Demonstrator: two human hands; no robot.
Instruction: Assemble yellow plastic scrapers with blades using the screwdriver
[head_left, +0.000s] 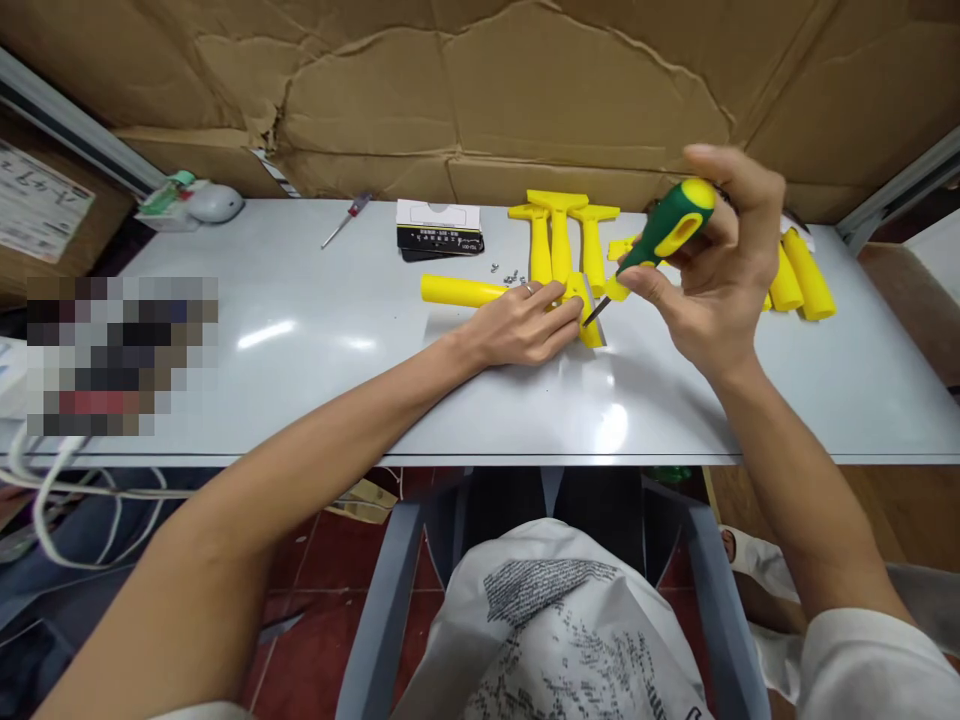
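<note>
A yellow scraper [461, 290] lies sideways on the table, a metal blade along its wide head. My left hand [521, 325] is closed over it near the head, pressing it down. In my right hand [731, 270] is a screwdriver [664, 230] with a green and yellow handle, gripped by thumb and fingers. The shaft slants down to the left, and its tip meets the scraper head beside my left fingertips. Whether the tip sits in a screw is too small to tell. Several loose screws [514, 277] lie just behind my left hand.
Yellow scraper bodies [559, 235] lie at the back; more yellow handles [806, 275] are at right. A black and white box [439, 230] and a small screwdriver [349, 220] rest farther left. A rounded white object [215, 203] is in the back left corner. Cardboard [525, 90] lines the back.
</note>
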